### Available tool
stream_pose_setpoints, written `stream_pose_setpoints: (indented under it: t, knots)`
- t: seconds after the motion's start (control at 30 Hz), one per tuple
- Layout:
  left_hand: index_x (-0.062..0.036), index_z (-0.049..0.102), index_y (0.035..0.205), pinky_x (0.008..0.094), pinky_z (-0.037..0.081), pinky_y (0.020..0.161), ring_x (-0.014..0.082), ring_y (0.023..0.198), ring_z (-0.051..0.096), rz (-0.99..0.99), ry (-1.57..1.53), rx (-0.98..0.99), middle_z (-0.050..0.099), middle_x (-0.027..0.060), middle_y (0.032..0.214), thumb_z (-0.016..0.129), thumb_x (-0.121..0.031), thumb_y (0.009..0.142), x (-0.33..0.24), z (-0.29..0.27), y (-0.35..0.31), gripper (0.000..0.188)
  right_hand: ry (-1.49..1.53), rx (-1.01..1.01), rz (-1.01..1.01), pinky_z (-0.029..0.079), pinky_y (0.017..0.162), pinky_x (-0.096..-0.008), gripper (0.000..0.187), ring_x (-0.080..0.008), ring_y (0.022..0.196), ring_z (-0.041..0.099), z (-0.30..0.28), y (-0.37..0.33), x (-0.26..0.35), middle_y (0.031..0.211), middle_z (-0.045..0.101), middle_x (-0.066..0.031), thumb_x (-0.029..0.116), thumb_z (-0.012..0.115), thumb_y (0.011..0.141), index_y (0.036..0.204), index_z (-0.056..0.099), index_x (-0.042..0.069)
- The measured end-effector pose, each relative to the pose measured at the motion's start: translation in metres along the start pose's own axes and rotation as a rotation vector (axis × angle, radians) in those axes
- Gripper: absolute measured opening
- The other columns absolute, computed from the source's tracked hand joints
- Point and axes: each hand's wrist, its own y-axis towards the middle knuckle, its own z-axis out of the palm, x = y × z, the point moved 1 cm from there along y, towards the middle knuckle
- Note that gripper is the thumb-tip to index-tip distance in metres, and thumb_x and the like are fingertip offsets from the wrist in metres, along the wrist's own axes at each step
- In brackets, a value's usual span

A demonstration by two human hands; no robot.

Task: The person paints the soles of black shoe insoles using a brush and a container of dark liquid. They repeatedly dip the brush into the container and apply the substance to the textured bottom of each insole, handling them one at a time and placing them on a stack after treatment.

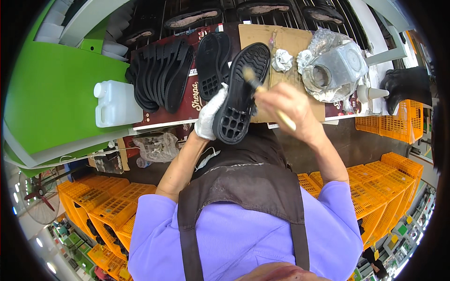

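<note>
My left hand, in a white glove, is closed on the edge of a black shoe sole, tilted up over the table's front edge. The sole's inner side, with a grid of square hollows at the heel, faces up. Bare, my right hand grips a brush by its pale handle. The brush's bristles are blurred and lie over the sole's middle; whether they touch it I cannot tell. Behind my left hand two more black soles lie on the table, and a row of soles leans together further left.
A white jug stands at the left, beside a green machine. Cardboard carries crumpled white cloth and a cut clear plastic container. A white squeeze bottle lies at right. Orange crates flank me; black shoe parts line the back rack.
</note>
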Motion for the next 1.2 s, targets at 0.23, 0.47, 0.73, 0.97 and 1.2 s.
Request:
stream_pose_setpoints:
  t: [0.23, 0.47, 0.73, 0.97, 1.2]
  knots:
    - [0.0023, 0.046, 0.124, 0.0354, 0.049, 0.088, 0.0249, 0.098, 0.061, -0.013, 0.043, 0.072, 0.059, 0.0189, 0.112, 0.030, -0.035, 0.099, -0.005, 0.005, -0.004, 0.048, 0.414, 0.117, 0.024, 0.049, 0.064, -0.0297, 0.018, -0.0206, 0.073, 0.062, -0.014, 0.011, -0.022, 0.081, 0.064, -0.0103, 0.004, 0.065, 0.079, 0.097, 0.067, 0.002]
    - [0.0005, 0.044, 0.126, 0.0345, 0.050, 0.085, 0.0245, 0.097, 0.061, -0.032, -0.035, 0.061, 0.059, 0.0185, 0.112, 0.030, -0.035, 0.099, -0.004, 0.014, -0.007, 0.046, -0.162, -0.147, 0.062, 0.049, 0.060, -0.0329, 0.019, -0.0264, 0.069, 0.060, -0.010, 0.014, -0.038, 0.077, 0.057, -0.0104, 0.001, 0.065, 0.078, 0.097, 0.063, 0.003]
    - [0.0003, 0.045, 0.125, 0.0310, 0.047, 0.087, 0.0201, 0.097, 0.060, 0.101, 0.567, -0.119, 0.059, 0.0145, 0.109, 0.032, -0.033, 0.098, 0.004, 0.014, -0.004, 0.045, -0.018, -0.282, 0.172, 0.048, 0.057, -0.0306, 0.012, -0.0231, 0.063, 0.062, 0.012, 0.017, -0.029, 0.073, 0.063, -0.0113, 0.005, 0.066, 0.080, 0.091, 0.064, 0.002]
    - [-0.0023, 0.043, 0.130, 0.0310, 0.048, 0.087, 0.0201, 0.100, 0.059, 0.139, 0.471, -0.095, 0.058, 0.0140, 0.114, 0.030, -0.035, 0.098, -0.002, 0.003, -0.007, 0.047, 0.283, -0.161, 0.519, 0.048, 0.056, -0.0281, 0.010, -0.0214, 0.063, 0.062, -0.011, 0.030, -0.014, 0.073, 0.063, -0.0124, 0.007, 0.067, 0.079, 0.087, 0.067, 0.001]
    - [-0.0022, 0.040, 0.131, 0.0298, 0.043, 0.094, 0.0172, 0.107, 0.055, 0.215, 0.363, -0.180, 0.055, 0.0095, 0.118, 0.031, -0.027, 0.099, -0.005, -0.002, -0.002, 0.042, 0.032, 0.006, -0.041, 0.046, 0.053, -0.0326, 0.021, -0.0235, 0.060, 0.057, 0.015, 0.012, 0.021, 0.071, 0.057, -0.0094, 0.002, 0.069, 0.074, 0.093, 0.060, 0.003]
